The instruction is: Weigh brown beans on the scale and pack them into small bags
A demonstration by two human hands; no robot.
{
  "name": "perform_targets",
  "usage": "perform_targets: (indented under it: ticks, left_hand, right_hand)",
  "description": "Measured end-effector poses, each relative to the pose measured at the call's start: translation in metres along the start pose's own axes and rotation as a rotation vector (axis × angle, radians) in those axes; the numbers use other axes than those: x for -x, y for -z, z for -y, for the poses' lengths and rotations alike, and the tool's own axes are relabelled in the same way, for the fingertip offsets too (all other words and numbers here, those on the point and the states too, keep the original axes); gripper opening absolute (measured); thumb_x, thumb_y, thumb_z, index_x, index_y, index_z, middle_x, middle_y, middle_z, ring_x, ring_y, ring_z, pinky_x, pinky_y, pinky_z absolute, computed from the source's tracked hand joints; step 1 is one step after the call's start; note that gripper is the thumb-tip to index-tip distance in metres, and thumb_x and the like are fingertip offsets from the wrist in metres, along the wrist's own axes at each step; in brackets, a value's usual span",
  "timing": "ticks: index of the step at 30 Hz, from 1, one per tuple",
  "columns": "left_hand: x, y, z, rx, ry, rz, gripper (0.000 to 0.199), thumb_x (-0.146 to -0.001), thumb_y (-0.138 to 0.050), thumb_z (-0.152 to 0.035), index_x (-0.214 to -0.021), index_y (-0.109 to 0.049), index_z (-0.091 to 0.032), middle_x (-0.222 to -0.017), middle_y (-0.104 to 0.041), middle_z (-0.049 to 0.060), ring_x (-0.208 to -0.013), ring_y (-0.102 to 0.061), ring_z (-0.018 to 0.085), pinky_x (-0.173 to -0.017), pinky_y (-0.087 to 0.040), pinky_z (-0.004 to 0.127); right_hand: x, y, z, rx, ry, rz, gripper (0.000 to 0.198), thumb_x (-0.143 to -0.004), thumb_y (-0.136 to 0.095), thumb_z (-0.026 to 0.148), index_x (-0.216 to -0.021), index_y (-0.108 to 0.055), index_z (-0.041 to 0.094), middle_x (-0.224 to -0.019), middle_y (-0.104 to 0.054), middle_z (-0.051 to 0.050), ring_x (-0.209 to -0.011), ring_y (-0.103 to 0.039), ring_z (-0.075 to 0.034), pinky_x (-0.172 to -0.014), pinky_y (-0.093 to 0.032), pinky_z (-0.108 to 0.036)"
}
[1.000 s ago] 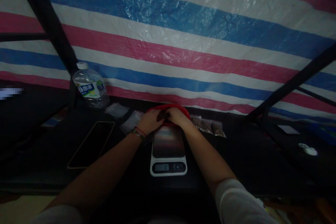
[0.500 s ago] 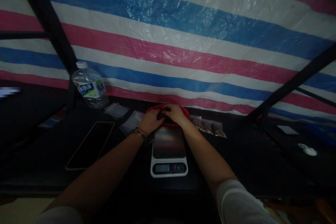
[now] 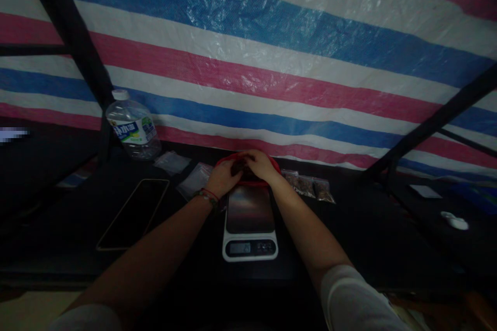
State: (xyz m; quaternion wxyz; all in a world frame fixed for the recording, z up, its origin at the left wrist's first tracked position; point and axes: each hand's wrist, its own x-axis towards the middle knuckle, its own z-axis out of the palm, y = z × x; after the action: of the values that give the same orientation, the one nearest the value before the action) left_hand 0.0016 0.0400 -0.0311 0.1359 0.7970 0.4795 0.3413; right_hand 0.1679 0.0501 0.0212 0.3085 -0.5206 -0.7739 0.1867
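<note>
My left hand [image 3: 224,178] reaches into a shallow red basket [image 3: 276,166] from the left, fingers curled against a dark brown clump of small pieces [image 3: 241,167]. From the right, my right hand [image 3: 261,165] bends over the same clump with its fingers closed round it. The fingertips are partly hidden by the dark pieces. A white kitchen scale [image 3: 250,217] with a metal plate lies in front of the basket, its display [image 3: 240,248] seeming to read 24. Whether the basket rests on the scale is hidden.
Small bags of brown pieces [image 3: 306,186] lie right of the basket. Clear plastic bags [image 3: 195,180] and a phone [image 3: 134,214] are on the left, with a large plastic bottle [image 3: 134,126] behind. A striped sheet [image 3: 272,77] closes off the back. White earbuds [image 3: 455,221] lie far right.
My hands have drawn slightly apart, and more of the dark clump shows between them. The scale's reading has gone from about 22 to 24.
</note>
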Motion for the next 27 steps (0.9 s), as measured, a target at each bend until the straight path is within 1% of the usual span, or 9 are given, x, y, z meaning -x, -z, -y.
perform_targets:
  ticks: [2, 5, 7, 9, 12, 15, 19, 23, 27]
  left_hand:
    - [0.001, 0.001, 0.0, 0.008, 0.014, -0.038, 0.044, -0.083, -0.059, -0.03, -0.124, -0.058, -0.016, -0.117, -0.067, 0.012, -0.109, -0.062, 0.026, -0.097, -0.049, 0.039]
    - [0.001, 0.001, -0.002, 0.023, 0.046, -0.086, 0.04, -0.082, -0.059, -0.03, -0.12, -0.059, -0.016, -0.117, -0.066, 0.012, -0.109, -0.062, 0.026, -0.098, -0.049, 0.038]
    - [0.001, 0.002, -0.002, 0.042, 0.061, -0.101, 0.038, -0.083, -0.059, -0.03, -0.117, -0.059, -0.015, -0.116, -0.066, 0.012, -0.109, -0.062, 0.025, -0.098, -0.049, 0.038]
    - [0.001, 0.001, -0.002, 0.056, 0.066, -0.101, 0.037, -0.083, -0.058, -0.031, -0.116, -0.059, -0.015, -0.115, -0.066, 0.012, -0.108, -0.062, 0.025, -0.097, -0.049, 0.037]
    - [0.001, 0.0, 0.0, 0.041, 0.045, -0.093, 0.039, -0.082, -0.059, -0.031, -0.118, -0.058, -0.016, -0.116, -0.066, 0.011, -0.109, -0.062, 0.025, -0.099, -0.048, 0.038]
    - [0.001, 0.0, 0.001, -0.02, 0.025, -0.094, 0.042, -0.082, -0.059, -0.031, -0.121, -0.057, -0.017, -0.118, -0.065, 0.011, -0.112, -0.06, 0.026, -0.101, -0.047, 0.038]
    - [0.0, 0.002, 0.0, -0.055, -0.043, -0.041, 0.038, -0.082, -0.058, -0.03, -0.117, -0.061, -0.017, -0.112, -0.067, 0.011, -0.107, -0.061, 0.027, -0.097, -0.048, 0.038]
    - [-0.001, 0.004, -0.002, -0.056, -0.069, 0.029, 0.029, -0.083, -0.057, -0.031, -0.107, -0.066, -0.018, -0.104, -0.07, 0.011, -0.098, -0.065, 0.026, -0.09, -0.05, 0.038]
    - [-0.003, 0.002, 0.0, -0.038, -0.059, 0.032, 0.029, -0.083, -0.058, -0.031, -0.107, -0.066, -0.018, -0.103, -0.07, 0.011, -0.097, -0.065, 0.026, -0.089, -0.05, 0.038]
  right_hand:
    - [0.0, 0.004, -0.001, 0.123, -0.052, -0.001, 0.043, -0.083, -0.039, 0.002, -0.105, -0.072, 0.018, -0.11, -0.072, -0.005, -0.105, -0.063, -0.016, -0.096, -0.045, -0.026]
    - [0.003, 0.003, -0.004, 0.304, -0.089, 0.136, 0.037, -0.084, -0.044, 0.007, -0.107, -0.072, 0.016, -0.11, -0.071, -0.01, -0.106, -0.063, -0.021, -0.096, -0.044, -0.029]
    - [0.007, -0.003, -0.007, 0.361, -0.041, 0.25, 0.038, -0.083, -0.055, 0.018, -0.12, -0.066, 0.016, -0.122, -0.066, -0.013, -0.112, -0.061, -0.025, -0.098, -0.044, -0.033]
    - [0.01, -0.009, -0.01, 0.377, 0.011, 0.322, 0.052, -0.079, -0.066, 0.028, -0.13, -0.059, 0.018, -0.133, -0.059, -0.015, -0.117, -0.057, -0.029, -0.1, -0.043, -0.038]
    - [0.01, -0.014, -0.011, 0.38, 0.031, 0.353, 0.051, -0.078, -0.067, 0.026, -0.129, -0.061, 0.018, -0.133, -0.059, -0.015, -0.115, -0.058, -0.028, -0.099, -0.044, -0.036]
    - [0.006, -0.012, -0.014, 0.407, 0.014, 0.335, 0.035, -0.082, -0.059, 0.014, -0.115, -0.07, 0.016, -0.119, -0.068, -0.013, -0.107, -0.063, -0.024, -0.093, -0.045, -0.029]
    - [0.002, -0.008, -0.02, 0.413, -0.023, 0.261, 0.026, -0.081, -0.057, 0.009, -0.097, -0.075, 0.016, -0.102, -0.074, -0.01, -0.095, -0.067, -0.022, -0.086, -0.047, -0.028]
    - [-0.001, -0.009, -0.022, 0.234, -0.034, 0.08, 0.022, -0.08, -0.062, 0.01, -0.096, -0.075, 0.017, -0.099, -0.075, -0.007, -0.092, -0.068, -0.019, -0.084, -0.049, -0.027]
    - [-0.003, -0.015, -0.016, 0.013, 0.051, -0.056, 0.02, -0.08, -0.065, 0.012, -0.096, -0.074, 0.019, -0.099, -0.074, -0.004, -0.091, -0.067, -0.017, -0.085, -0.05, -0.026]
